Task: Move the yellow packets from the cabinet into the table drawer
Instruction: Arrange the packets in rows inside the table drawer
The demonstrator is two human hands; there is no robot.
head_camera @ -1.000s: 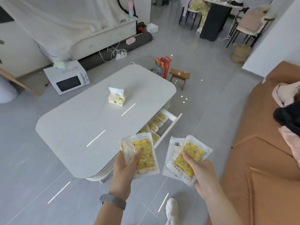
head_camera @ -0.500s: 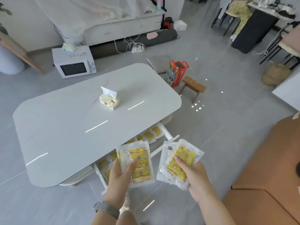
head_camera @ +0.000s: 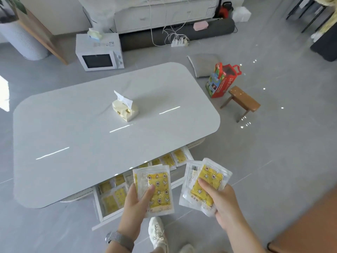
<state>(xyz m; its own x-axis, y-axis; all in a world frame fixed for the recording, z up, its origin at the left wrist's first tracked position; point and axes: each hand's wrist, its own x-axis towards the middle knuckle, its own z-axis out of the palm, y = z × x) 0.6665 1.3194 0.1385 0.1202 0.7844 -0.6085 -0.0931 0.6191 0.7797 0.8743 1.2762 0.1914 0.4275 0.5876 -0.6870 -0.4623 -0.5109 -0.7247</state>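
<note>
L hand [head_camera: 135, 199] gripping yellow packets [head_camera: 157, 190], long axis pointing 12; R hand [head_camera: 221, 203] clamping second stack [head_camera: 205, 187], tilting toward 1, above open drawer [head_camera: 99, 207].

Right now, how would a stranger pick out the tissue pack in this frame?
Find the large white rounded-corner table in the middle of the grey floor. The pale yellow soft tissue pack is the only thing on its top, near the centre, with a white sheet sticking up, unlike the flat yellow packets below.
</note>
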